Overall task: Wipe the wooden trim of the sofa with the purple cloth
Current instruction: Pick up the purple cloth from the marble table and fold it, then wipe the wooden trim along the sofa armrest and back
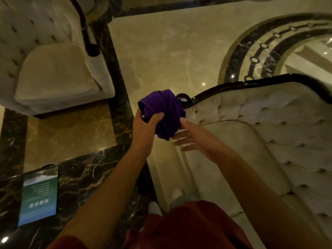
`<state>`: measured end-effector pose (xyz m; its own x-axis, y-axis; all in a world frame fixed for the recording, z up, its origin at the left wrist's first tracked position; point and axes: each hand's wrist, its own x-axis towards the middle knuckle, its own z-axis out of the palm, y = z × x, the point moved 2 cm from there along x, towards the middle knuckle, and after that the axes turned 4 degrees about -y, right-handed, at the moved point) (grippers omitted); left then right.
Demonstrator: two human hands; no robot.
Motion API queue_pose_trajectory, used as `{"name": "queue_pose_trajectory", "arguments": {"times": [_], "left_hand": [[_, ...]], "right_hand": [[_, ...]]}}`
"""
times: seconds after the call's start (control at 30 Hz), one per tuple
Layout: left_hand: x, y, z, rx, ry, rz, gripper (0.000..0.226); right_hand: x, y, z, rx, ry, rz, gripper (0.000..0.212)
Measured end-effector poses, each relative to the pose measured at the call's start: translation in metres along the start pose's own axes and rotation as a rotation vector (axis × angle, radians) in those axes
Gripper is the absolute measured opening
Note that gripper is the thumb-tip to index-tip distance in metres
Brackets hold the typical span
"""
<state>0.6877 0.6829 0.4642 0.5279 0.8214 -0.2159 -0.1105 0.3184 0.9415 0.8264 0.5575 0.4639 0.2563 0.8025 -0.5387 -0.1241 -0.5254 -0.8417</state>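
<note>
A bunched purple cloth is gripped from the left by my left hand, held in the air just in front of the sofa's arm end. My right hand is beside the cloth's lower right, fingers spread, fingertips at the fabric, holding nothing. The cream tufted sofa fills the right side. Its dark glossy wooden trim runs along the top of the back and curls into a scroll right behind the cloth. The cloth looks apart from the trim.
A second cream tufted armchair with dark wooden trim stands at the upper left. The polished marble floor lies between them, with dark borders. A sign board rests at the lower left. My feet show beside the sofa's front.
</note>
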Motion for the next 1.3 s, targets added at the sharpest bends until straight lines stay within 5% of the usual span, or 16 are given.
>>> {"name": "queue_pose_trajectory", "arguments": {"times": [0.13,0.23,0.33,0.47,0.57,0.67,0.77,0.87,1.03,1.17,1.23,1.3], "left_hand": [[0.034,-0.029,0.047,-0.182,-0.028,-0.177,0.048],[0.061,-0.042,0.068,-0.261,-0.111,-0.262,0.056],[0.092,-0.043,0.071,-0.032,-0.099,-0.302,0.026],[0.143,-0.043,0.067,0.065,-0.044,-0.381,0.064],[0.175,-0.044,0.084,0.222,-0.269,-0.374,0.048],[0.199,-0.061,0.102,0.247,-0.351,-0.442,0.03],[0.231,-0.079,0.108,0.198,-0.233,-0.429,0.026],[0.258,-0.093,0.11,0.44,-0.132,-0.257,0.032],[0.276,-0.122,0.112,0.611,-0.407,-0.177,0.034],[0.32,-0.156,0.06,0.415,-0.647,-0.476,0.026],[0.342,-0.177,0.024,0.511,-0.58,-0.489,0.041],[0.367,-0.212,-0.008,0.781,-0.5,-0.446,0.081]], "right_hand": [[0.052,0.006,-0.011,0.336,0.035,-0.06,0.076],[0.09,-0.002,-0.042,0.528,0.186,-0.159,0.061],[0.121,-0.01,-0.082,0.548,0.289,-0.183,0.06],[0.155,-0.028,-0.139,0.292,0.2,-0.124,0.06],[0.179,-0.046,-0.158,0.093,0.043,-0.117,0.042],[0.207,-0.052,-0.172,-0.011,0.177,-0.144,0.06],[0.228,-0.045,-0.174,0.021,0.403,-0.123,0.076],[0.237,-0.03,-0.155,0.078,0.542,-0.118,0.074],[0.274,-0.01,-0.137,0.162,0.653,-0.033,0.054],[0.311,0.011,-0.165,-0.231,0.669,-0.004,0.039],[0.326,0.014,-0.182,-0.362,0.68,-0.05,0.042],[0.359,0.027,-0.197,-0.443,0.696,-0.075,0.045]]}}
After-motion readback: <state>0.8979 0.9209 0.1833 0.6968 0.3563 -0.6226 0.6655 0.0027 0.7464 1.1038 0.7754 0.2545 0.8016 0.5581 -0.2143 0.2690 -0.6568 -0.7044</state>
